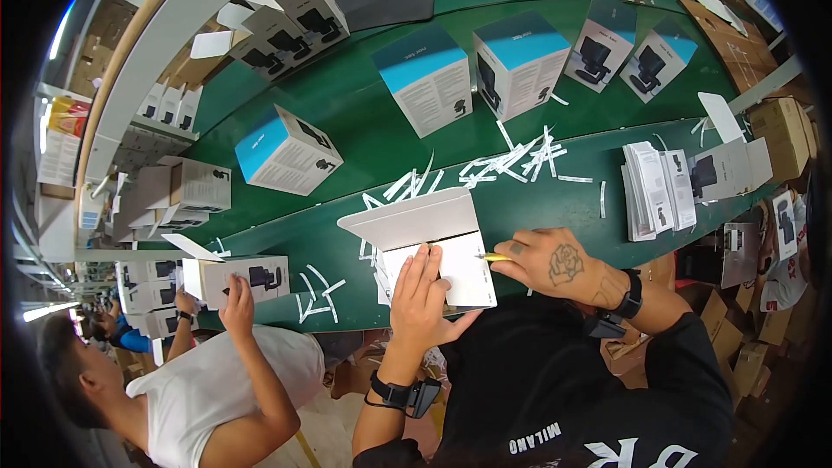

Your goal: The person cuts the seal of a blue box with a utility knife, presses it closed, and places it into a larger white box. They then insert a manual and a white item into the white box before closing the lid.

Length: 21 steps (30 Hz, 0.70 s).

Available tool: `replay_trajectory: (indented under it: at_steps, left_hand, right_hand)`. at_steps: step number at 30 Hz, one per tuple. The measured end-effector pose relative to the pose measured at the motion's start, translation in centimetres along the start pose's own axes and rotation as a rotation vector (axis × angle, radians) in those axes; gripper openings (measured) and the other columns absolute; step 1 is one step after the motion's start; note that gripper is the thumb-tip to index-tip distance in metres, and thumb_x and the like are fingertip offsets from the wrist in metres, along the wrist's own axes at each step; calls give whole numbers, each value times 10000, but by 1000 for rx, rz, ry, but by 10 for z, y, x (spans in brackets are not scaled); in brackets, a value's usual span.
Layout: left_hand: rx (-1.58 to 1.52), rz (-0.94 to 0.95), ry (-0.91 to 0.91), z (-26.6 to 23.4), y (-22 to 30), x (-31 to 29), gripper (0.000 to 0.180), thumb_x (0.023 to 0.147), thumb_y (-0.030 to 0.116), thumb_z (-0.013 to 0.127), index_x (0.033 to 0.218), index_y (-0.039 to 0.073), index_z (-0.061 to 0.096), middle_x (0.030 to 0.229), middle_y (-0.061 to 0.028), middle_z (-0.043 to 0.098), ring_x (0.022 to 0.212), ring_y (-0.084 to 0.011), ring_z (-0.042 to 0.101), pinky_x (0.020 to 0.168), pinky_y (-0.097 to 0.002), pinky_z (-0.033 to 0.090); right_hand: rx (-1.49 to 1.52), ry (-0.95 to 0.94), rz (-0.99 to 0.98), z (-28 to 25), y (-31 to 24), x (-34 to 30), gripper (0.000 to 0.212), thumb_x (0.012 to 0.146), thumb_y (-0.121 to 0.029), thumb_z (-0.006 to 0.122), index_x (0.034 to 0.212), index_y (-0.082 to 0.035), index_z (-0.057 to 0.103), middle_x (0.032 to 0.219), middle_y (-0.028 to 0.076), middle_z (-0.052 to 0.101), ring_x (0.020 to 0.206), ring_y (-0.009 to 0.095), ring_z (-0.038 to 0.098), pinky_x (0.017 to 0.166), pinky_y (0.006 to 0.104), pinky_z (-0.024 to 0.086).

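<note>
- Two hands of mine work at the near edge of the green table (555,199), on one white box (438,258) with its flap raised.
- My left hand (422,299) lies flat on the box top, fingers spread and loose, gripping nothing.
- My right hand (555,262) is pinched shut around a thin yellow tool (496,256).
- The tool lies level, its long axis left to right, tip pointing left onto the box's right edge.
- Four blue-topped boxes (426,78) stand in a row across the table, a fifth (286,149) nearer left.
- One stack of leaflets (656,188) sits to my right; white paper strips (511,159) lie scattered, too many to count.
- Another person's hand (236,293) touches a box (238,276) at left.
</note>
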State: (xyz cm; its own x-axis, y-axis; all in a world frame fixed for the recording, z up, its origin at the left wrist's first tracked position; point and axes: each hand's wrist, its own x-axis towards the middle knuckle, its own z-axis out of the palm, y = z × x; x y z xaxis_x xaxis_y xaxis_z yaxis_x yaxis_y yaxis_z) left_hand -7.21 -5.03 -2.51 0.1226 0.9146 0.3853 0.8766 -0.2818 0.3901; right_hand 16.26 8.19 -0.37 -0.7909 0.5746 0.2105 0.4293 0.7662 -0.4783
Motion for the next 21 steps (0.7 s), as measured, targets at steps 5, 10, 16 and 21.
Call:
replay_trajectory:
  at_steps: [5,10,16,21]
  left_hand:
    - [-3,1,-7,1,-4,-4,511,729,416,913,931,40,631,1504,-291,572,1435,-465,516,1169,-554,408]
    - [6,7,-8,0,-9,-4,513,730,418,913,930,37,633,1502,-291,573,1434,-466,516,1169,-555,408]
    - [4,5,-8,1,-15,-7,514,739,421,911,932,35,632,1500,-291,574,1436,-467,514,1169,-552,410]
    - [-1,8,-4,-1,-21,-12,517,743,424,911,932,33,631,1501,-291,573,1434,-470,516,1168,-551,412]
  right_hand:
    - [31,32,46,3,-1,6,177,943,-272,763,1016,-111,744,801,52,641,660,269,690,573,385,555]
    - [32,14,80,11,6,11,155,957,-251,749,1007,-104,742,818,64,659,668,279,694,568,394,554]
    - [-19,11,133,19,9,18,195,967,-271,728,995,-79,745,807,69,668,670,283,701,574,389,566]
    - [-47,137,39,24,-6,21,172,929,-224,778,1011,-80,733,811,61,657,633,280,680,546,387,542]
